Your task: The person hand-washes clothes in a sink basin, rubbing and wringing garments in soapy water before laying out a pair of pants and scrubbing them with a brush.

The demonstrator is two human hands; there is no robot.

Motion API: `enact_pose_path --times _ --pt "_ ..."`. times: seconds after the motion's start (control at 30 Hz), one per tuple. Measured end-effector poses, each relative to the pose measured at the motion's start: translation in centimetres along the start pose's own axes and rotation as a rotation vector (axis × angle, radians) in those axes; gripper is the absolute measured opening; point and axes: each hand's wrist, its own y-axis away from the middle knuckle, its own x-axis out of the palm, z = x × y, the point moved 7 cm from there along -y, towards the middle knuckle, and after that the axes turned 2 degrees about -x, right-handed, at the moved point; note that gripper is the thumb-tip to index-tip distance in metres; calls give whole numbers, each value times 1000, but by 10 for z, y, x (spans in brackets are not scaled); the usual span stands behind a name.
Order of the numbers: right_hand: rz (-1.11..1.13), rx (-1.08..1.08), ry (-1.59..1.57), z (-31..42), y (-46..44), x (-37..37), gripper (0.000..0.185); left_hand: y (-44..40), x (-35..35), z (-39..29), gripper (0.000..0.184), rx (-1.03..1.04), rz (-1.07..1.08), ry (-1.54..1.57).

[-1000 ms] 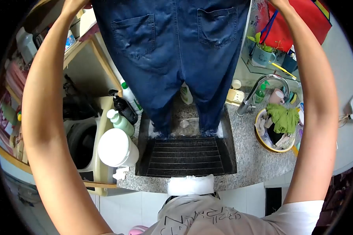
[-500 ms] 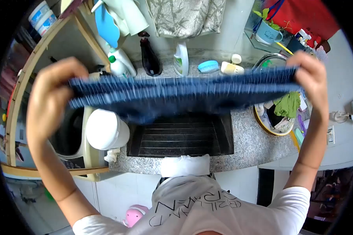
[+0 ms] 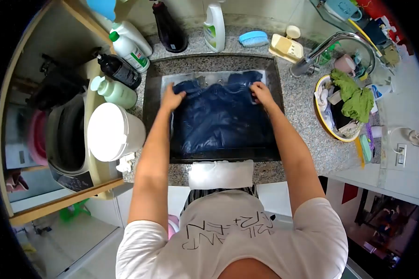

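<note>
A wet dark blue denim garment (image 3: 216, 118) lies spread over a board in the stone sink (image 3: 149, 90), its lower part reaching toward the front edge. My left hand (image 3: 172, 98) is closed on the garment's far left part. On the other side, my right hand (image 3: 262, 94) pinches its far right part, fingers bent over the cloth. Folded bits of the garment lie beyond both hands. Water shows on the pale surface at the sink's far end. The garment's exact kind is hard to make out.
Left of the sink stand a white bucket (image 3: 114, 132), a pump bottle (image 3: 116, 93) and several other bottles. A blue brush (image 3: 253, 39) and soap dish (image 3: 286, 48) lie behind it. At right are the tap (image 3: 307, 65) and a basin (image 3: 328, 125) of clothes.
Both hands have come down and closer together. The garment, stretched taut in the air between them before, now lies in the sink.
</note>
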Motion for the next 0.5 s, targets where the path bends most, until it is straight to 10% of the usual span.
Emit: enact_pose_path --times 0.2,0.5 --pt "133 -584 780 -10 74 19 57 110 26 -14 62 420 -143 -281" --pt "605 -294 1402 -36 134 0 59 156 9 23 70 212 467 -639"
